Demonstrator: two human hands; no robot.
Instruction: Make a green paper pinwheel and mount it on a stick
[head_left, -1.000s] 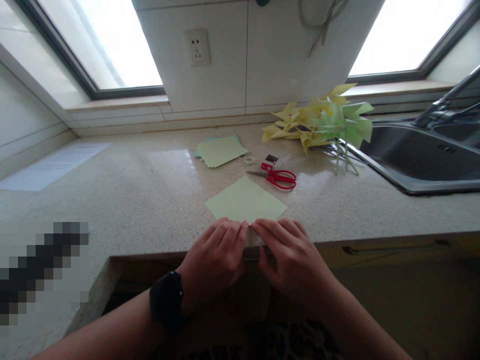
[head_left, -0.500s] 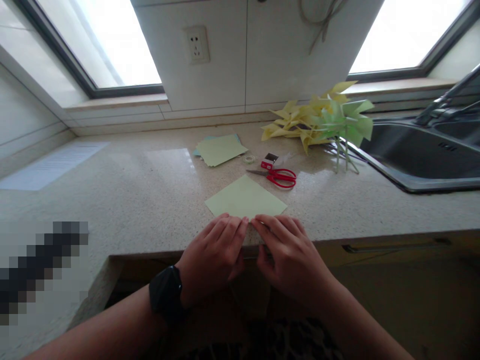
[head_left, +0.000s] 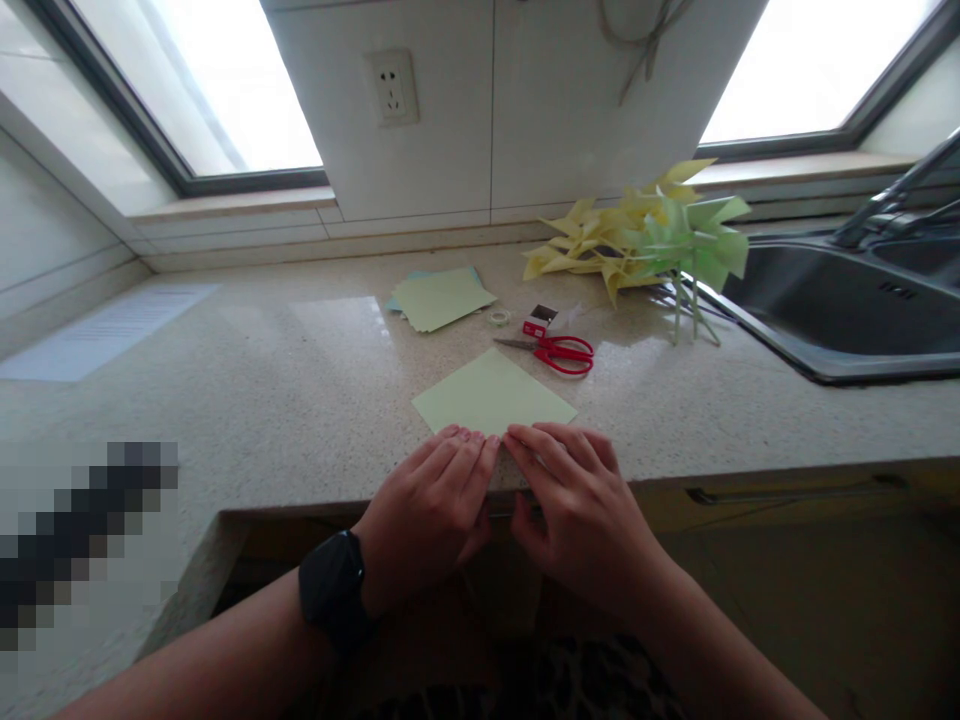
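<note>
A pale green sheet of paper (head_left: 495, 392) lies cornerwise on the counter in front of me, its near part covered by my fingers. My left hand (head_left: 439, 492), with a black watch (head_left: 331, 578) on the wrist, rests its outstretched fingertips on the paper's near side. Close beside it, my right hand (head_left: 574, 490) presses its fingertips on the same side of the sheet. Both thumbs hang apart from the fingers, near the counter's front edge. Just beyond the paper lie red-handled scissors (head_left: 562, 354), a small red box (head_left: 539, 320) and a roll of clear tape (head_left: 499, 318).
A stack of coloured paper (head_left: 444, 298) lies toward the back. Yellow and green paper pinwheels (head_left: 637, 245) stand by the steel sink (head_left: 832, 300) at right. A printed sheet (head_left: 112, 325) lies at far left. The counter's front edge (head_left: 300, 508) runs below my hands.
The fingertips of my right hand have slid very slightly forward on the paper. My left hand and the other things look almost unchanged.
</note>
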